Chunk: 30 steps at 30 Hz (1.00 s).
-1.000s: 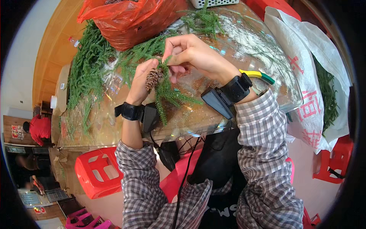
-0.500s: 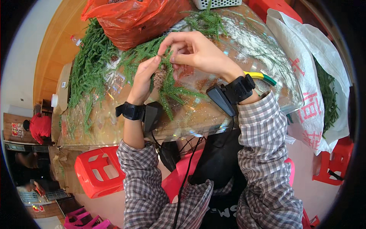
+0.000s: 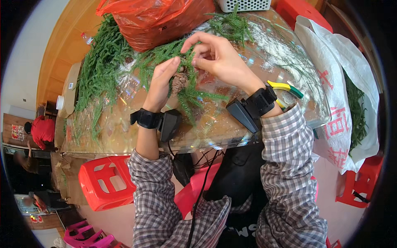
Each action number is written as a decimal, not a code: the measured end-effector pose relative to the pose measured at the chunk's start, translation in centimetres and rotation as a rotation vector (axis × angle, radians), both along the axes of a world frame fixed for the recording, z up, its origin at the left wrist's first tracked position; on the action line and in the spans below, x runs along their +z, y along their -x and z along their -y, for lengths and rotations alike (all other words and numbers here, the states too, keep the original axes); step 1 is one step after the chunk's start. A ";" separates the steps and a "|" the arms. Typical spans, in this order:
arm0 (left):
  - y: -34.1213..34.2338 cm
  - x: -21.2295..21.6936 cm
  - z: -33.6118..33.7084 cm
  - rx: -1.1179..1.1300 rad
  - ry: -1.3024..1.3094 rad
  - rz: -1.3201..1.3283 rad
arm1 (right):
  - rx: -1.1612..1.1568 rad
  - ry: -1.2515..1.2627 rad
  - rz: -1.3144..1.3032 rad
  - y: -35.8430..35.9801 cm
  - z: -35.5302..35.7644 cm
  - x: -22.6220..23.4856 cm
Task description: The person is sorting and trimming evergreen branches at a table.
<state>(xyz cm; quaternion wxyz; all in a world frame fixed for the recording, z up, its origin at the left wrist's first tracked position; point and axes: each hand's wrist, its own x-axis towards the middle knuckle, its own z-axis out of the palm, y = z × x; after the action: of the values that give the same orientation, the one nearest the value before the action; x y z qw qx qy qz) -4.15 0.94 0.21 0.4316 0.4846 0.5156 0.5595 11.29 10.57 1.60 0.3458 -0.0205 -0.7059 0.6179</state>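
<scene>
Above the table's near half, my left hand pinches a green artificial pine sprig near its top, between thumb and fingers. A brown pine cone hangs against the sprig just below the fingertips. My right hand is at the sprig's upper end, its index finger arched over and its thumb bent toward the other fingers among the needles. What the right fingertips hold is too small to make out. The fingers behind the sprig are partly hidden.
Pine branches heap at the left of the glass-topped table. A red plastic bag and a white basket stand at the back. Yellow-green pliers lie beside my right wrist. A white woven sack holds greenery; red stools stand below.
My right index finger has lifted away from my left thumb and the right hand has drawn slightly right. The sprig and cone remain in my left hand. The whole view has shifted slightly.
</scene>
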 end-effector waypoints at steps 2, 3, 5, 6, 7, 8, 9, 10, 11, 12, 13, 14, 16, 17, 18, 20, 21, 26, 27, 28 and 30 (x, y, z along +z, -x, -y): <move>0.1 -0.1 0.1 0.020 -0.017 -0.024 | -0.003 0.013 0.000 0.2 0.1 -0.1; 0.0 0.0 0.1 0.030 -0.026 -0.035 | -0.017 0.016 -0.002 0.2 0.2 -0.2; -0.3 0.2 0.1 0.037 -0.040 -0.056 | -0.045 0.022 -0.007 0.3 0.2 -0.3; -0.6 0.4 0.1 0.042 -0.054 -0.078 | -0.045 0.022 -0.006 0.3 0.2 -0.4; -0.7 0.5 0.1 0.046 -0.068 -0.099 | -0.068 0.008 -0.002 0.3 0.1 -0.5; -0.6 0.5 0.1 0.049 -0.068 -0.101 | -0.088 -0.006 0.000 0.4 0.1 -0.5; -0.5 0.5 0.1 0.050 -0.082 -0.127 | -0.107 -0.020 0.002 0.5 0.1 -0.3; -0.4 0.5 0.1 0.050 -0.096 -0.154 | -0.105 -0.020 0.001 0.5 0.1 -0.3; -0.3 0.5 0.1 0.051 -0.110 -0.181 | -0.108 0.016 0.016 0.5 0.2 -0.2; -0.3 0.7 0.2 0.053 -0.110 -0.183 | -0.110 0.051 0.032 0.5 0.4 -0.1; -0.6 0.9 0.2 0.019 -0.086 -0.140 | -0.118 0.087 0.050 0.3 0.4 -0.1; -0.9 1.1 0.3 -0.015 -0.063 -0.097 | -0.120 0.087 0.051 0.3 0.3 -0.2; -1.4 1.4 0.3 -0.051 -0.038 -0.054 | -0.133 0.067 0.042 0.4 0.0 -0.6; -1.6 1.5 0.2 -0.038 -0.038 -0.051 | -0.140 0.058 0.038 0.4 -0.1 -0.7; -1.7 1.7 0.3 -0.021 -0.038 -0.051 | -0.139 0.058 0.037 0.4 -0.1 -0.6; -1.5 1.7 0.4 -0.003 -0.037 -0.052 | -0.088 0.122 0.021 0.5 0.0 -0.3; -1.2 1.4 0.3 0.003 -0.068 -0.128 | -0.063 0.154 0.014 0.5 0.0 -0.2; 0.3 0.4 0.0 0.004 -0.118 -0.279 | -0.068 0.134 -0.045 0.8 -0.6 -0.4; 0.5 0.3 -0.1 -0.001 -0.112 -0.280 | -0.085 0.138 -0.042 0.8 -0.5 -0.4; 0.6 0.2 -0.1 -0.001 -0.112 -0.280 | -0.100 0.144 -0.040 0.8 -0.4 -0.3; 0.7 0.3 0.0 -0.025 -0.052 -0.232 | -0.115 0.149 -0.038 0.8 -0.3 -0.2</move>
<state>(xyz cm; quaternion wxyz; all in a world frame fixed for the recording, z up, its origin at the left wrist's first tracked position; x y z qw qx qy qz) -4.85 0.98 0.53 0.3632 0.5633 0.5415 0.5075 10.45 10.84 1.44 0.3914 -0.0751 -0.6488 0.6482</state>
